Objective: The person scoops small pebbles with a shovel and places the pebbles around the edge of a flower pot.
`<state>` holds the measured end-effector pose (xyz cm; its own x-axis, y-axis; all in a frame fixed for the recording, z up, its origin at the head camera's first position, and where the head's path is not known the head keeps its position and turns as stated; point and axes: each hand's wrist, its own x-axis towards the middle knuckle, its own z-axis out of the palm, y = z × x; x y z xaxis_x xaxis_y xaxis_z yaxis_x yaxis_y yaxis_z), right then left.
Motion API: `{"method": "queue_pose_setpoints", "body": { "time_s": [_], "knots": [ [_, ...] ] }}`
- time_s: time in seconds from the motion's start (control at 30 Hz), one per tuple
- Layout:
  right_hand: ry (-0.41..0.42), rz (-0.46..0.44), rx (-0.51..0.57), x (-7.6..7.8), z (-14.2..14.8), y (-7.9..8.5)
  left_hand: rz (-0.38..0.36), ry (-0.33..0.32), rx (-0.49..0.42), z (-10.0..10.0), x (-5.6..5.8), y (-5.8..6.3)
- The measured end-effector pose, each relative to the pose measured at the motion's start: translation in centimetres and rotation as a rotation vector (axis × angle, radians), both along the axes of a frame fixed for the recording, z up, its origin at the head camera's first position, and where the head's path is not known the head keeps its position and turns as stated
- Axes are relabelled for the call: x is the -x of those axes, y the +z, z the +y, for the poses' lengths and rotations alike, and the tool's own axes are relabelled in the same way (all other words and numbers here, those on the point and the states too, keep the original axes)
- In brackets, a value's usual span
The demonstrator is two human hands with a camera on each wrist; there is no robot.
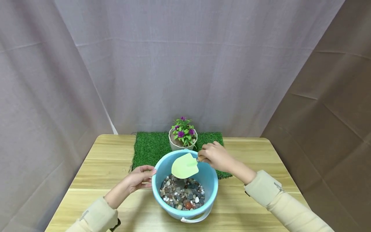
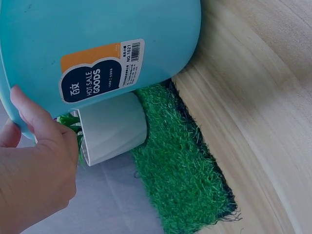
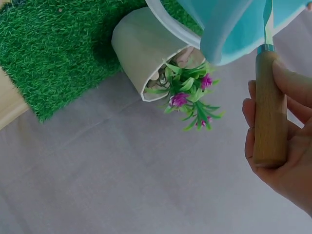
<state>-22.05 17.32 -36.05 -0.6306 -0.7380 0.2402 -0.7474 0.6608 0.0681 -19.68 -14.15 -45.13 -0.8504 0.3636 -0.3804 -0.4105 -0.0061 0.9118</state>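
Observation:
A light blue bucket stands at the front middle of the table, with pebbles covering its bottom. My left hand holds the bucket's left rim between thumb and fingers. With my right hand I grip a garden trowel by its wooden handle, fingers wrapped round it. The trowel's pale green blade hangs over the bucket's opening, above the pebbles, and no stones show on it. In the left wrist view a label is visible on the bucket's side.
Right behind the bucket, a white pot with a purple-flowered plant stands on a green artificial grass mat. The bucket's white carrying handle hangs at the front. Grey curtain closes off the table's back.

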Motion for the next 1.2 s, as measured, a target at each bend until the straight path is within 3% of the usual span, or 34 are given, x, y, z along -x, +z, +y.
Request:
{"method": "queue_pose_setpoints", "body": {
  "time_s": [0.3, 0.8, 1.2],
  "knots": [
    [0.027, -0.019, -0.028, -0.3, -0.5, -0.4, -0.01, 0.009, 0.002, -0.1, 0.0, 0.0],
    [0.125, -0.061, -0.248, -2.0, -1.7, -1.6, -0.018, 0.006, -0.014, -0.1, -0.1, 0.0],
    [0.123, 0.008, -0.337, -2.0, -2.0, -2.1, -0.019, -0.002, -0.007, -0.1, 0.0, 0.1]
  ]
}}
